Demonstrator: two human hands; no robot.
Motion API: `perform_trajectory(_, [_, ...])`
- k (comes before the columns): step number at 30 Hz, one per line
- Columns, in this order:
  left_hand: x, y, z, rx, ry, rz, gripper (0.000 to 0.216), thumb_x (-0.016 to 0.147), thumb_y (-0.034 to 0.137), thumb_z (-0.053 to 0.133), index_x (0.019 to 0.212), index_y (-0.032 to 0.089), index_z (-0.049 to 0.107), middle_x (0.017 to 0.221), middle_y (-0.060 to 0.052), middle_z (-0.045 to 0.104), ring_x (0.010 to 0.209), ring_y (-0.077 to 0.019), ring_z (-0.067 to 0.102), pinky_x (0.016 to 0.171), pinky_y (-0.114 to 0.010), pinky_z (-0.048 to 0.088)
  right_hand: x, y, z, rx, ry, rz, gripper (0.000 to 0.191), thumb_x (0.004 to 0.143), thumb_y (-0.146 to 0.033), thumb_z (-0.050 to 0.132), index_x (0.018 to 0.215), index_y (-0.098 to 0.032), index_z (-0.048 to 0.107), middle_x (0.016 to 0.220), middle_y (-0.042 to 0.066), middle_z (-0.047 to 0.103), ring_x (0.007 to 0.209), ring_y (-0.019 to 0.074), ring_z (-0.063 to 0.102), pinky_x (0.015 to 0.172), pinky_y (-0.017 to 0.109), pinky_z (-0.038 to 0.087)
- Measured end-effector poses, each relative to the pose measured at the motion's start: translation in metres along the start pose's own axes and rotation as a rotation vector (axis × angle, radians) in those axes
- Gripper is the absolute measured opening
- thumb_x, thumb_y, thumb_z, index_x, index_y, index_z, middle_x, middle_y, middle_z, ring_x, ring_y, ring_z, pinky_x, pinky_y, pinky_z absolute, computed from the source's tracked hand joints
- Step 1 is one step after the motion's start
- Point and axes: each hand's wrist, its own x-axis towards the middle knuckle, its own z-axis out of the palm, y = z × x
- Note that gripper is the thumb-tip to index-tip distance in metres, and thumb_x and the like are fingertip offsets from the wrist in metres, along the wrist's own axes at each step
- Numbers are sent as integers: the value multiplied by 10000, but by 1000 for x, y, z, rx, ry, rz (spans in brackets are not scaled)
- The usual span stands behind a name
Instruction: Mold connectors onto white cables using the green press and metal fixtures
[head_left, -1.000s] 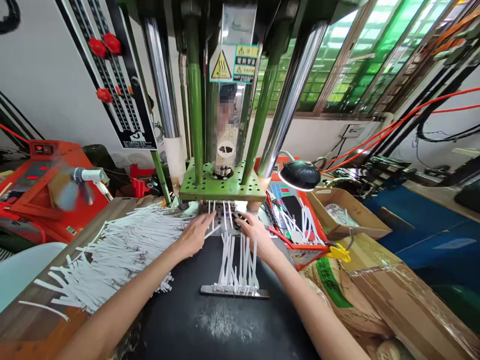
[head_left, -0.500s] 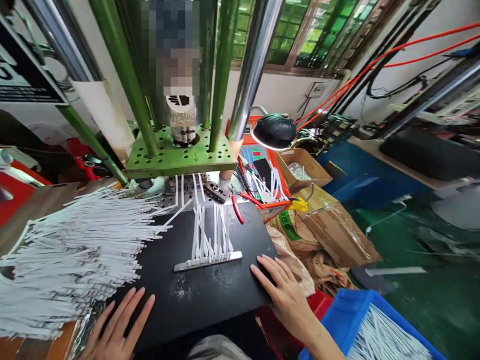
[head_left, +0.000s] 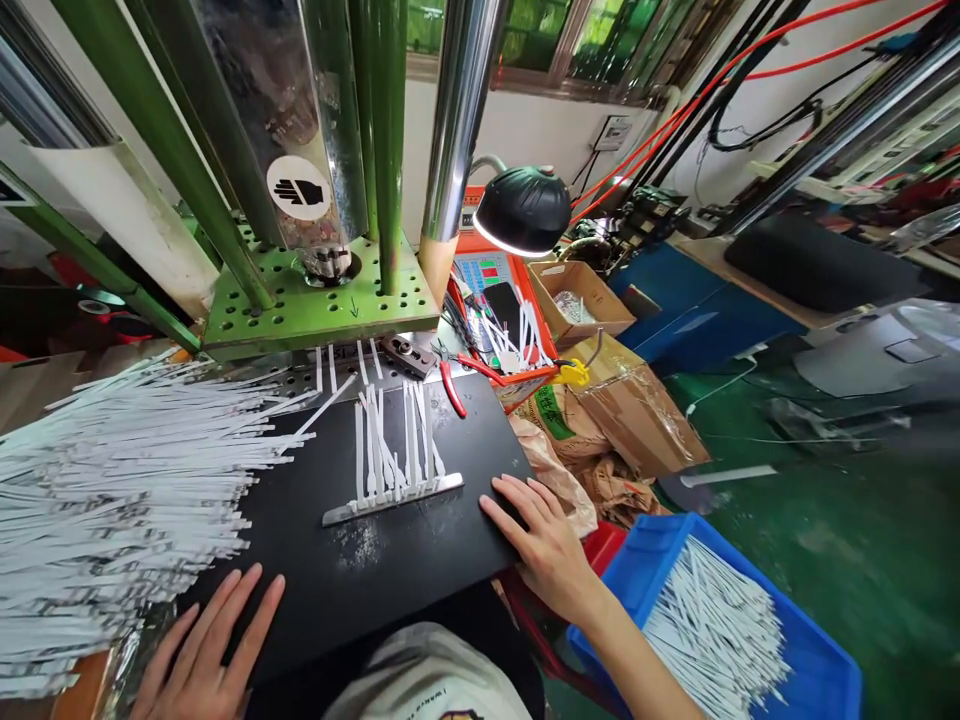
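My left hand (head_left: 214, 645) lies flat with fingers spread on the near left part of the black board (head_left: 300, 590), holding nothing. At the board's right edge rests my right hand (head_left: 544, 540), fingers stretched out and nothing in them. Between and beyond the hands, a metal bar (head_left: 337, 517) lies on the board with several white flat strips (head_left: 412, 440) standing out from it toward the machine. A large heap of similar white strips (head_left: 135, 480) fills the left side, close to my left hand. Red-handled pliers (head_left: 452, 390) lie at the board's far edge.
A green press plate (head_left: 322, 320) stands over a metal bed, with more strips under its front edge. A black lamp (head_left: 525, 210) and an orange control box (head_left: 506, 285) stand behind right. Cardboard boxes (head_left: 637, 410) and a blue bin (head_left: 817, 660) of white strips sit at the right.
The view has turned to the right, so everything sits further left and more of the blue bin shows. Both hands stay resting on the board.
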Motion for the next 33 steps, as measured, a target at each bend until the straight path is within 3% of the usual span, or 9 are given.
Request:
perform_trajectory(6, [4, 2, -11, 40, -25, 55, 628, 930, 222, 438, 1534, 316, 293, 1529, -76, 416, 1403, -307, 385, 1199, -499, 174, -4, 0, -4, 54, -37, 7, 645, 809, -64, 575, 1432, -185, 464, 1447, 179, 454, 1365, 318, 387, 1109, 573, 303])
perform_trajectory(10, [35, 17, -22, -79, -36, 120, 655, 928, 473, 546, 1508, 239, 352, 1460, -132, 466, 1362, -352, 405, 1126, -477, 305, 12, -4, -16, 239, -84, -26, 641, 850, -359, 706, 1418, -192, 458, 1454, 185, 429, 1343, 342, 397, 1086, 580, 348])
perform_trajectory(14, [88, 35, -11, -123, 75, 74, 444, 997, 333, 469, 1404, 159, 446, 1241, -144, 586, 1098, -268, 573, 940, -391, 460, 52, -20, -7, 342, 111, 13, 461, 940, -346, 602, 1355, -176, 494, 1295, 166, 549, 1182, 272, 521, 971, 448, 469])
perform_trajectory(17, [112, 45, -1, -153, 78, 61, 299, 1006, 252, 433, 1268, 148, 535, 985, -86, 609, 858, -219, 597, 780, -353, 497, 75, -32, 6, 362, 166, 59, 268, 967, -269, 549, 1214, -176, 599, 1082, 118, 626, 989, 236, 571, 865, 401, 486])
perform_trajectory(21, [103, 46, -3, -316, -27, 50, 168, 1002, 217, 419, 1053, 184, 576, 883, -35, 549, 800, -189, 598, 705, -306, 491, 75, -35, 6, 480, 126, 5, 197, 981, -216, 510, 1071, -208, 685, 926, 70, 624, 842, 182, 545, 758, 324, 459])
perform_trajectory(25, [85, 37, -6, -446, -131, 31, 153, 990, 187, 410, 994, 210, 561, 889, -19, 529, 798, -166, 598, 697, -273, 484, 78, -28, -9, 601, -76, -181, 213, 945, -145, 546, 1055, -239, 703, 1004, 44, 681, 808, 150, 550, 739, 272, 438])
perform_trajectory(29, [86, 35, -7, -448, -193, 26, 191, 961, 128, 398, 898, 217, 555, 889, -24, 537, 823, -188, 583, 696, -291, 467, 122, -33, -6, 580, -285, -346, 306, 825, 25, 529, 977, -177, 701, 902, 34, 688, 775, 122, 601, 706, 210, 423])
perform_trajectory(33, [90, 41, -14, -416, -244, -25, 197, 947, 91, 399, 866, 209, 535, 877, -27, 525, 834, -197, 562, 711, -305, 462, 180, -49, 11, 481, -45, -71, 333, 757, 44, 516, 934, -167, 703, 817, 22, 674, 708, 124, 607, 648, 197, 413])
